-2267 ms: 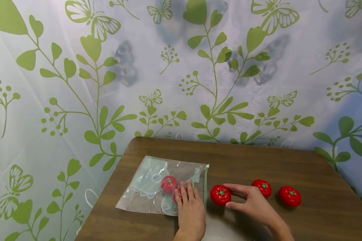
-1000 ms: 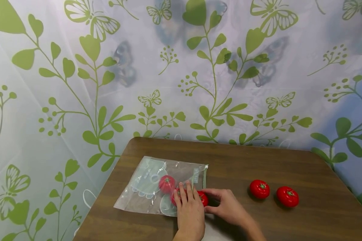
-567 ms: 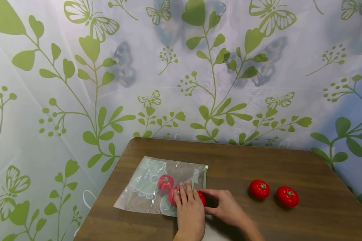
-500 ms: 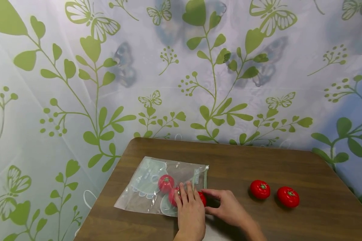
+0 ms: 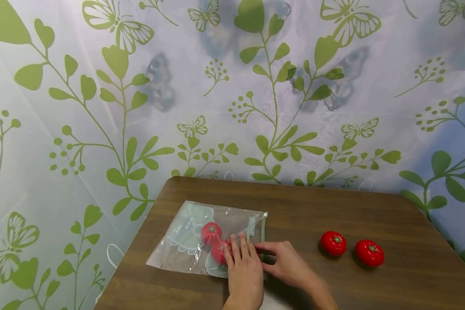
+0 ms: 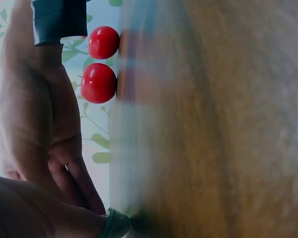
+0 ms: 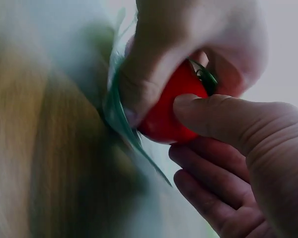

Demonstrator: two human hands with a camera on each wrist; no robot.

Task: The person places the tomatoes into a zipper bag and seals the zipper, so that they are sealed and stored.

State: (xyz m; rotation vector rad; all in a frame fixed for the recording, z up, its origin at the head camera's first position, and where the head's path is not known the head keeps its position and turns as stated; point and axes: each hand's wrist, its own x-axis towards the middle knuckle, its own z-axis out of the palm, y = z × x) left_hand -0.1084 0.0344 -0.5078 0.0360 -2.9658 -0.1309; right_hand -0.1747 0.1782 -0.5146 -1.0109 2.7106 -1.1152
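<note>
A clear zip bag (image 5: 182, 254) with a pale printed picture and a green edge lies on the table. Two red tomatoes show through its film, one tomato (image 5: 211, 233) and another tomato (image 5: 219, 252) nearer the mouth. My left hand (image 5: 245, 271) lies over the bag's mouth, fingers stretched forward; its thumb (image 7: 134, 96) is at the green edge (image 7: 121, 119). At the mouth, my right hand (image 5: 284, 263) holds a third tomato (image 7: 166, 111) between thumb and fingers, beneath my left hand. That tomato is mostly hidden in the head view.
Two more tomatoes rest on the brown wooden table (image 5: 294, 206) to the right: one tomato (image 5: 333, 243) and another tomato (image 5: 369, 252). Behind the table hangs a curtain (image 5: 217, 94) printed with green leaves and butterflies.
My right hand has brought the third tomato leftward from the table into the bag's mouth. The two bagged tomatoes have shifted slightly left. My left hand has stayed in place.
</note>
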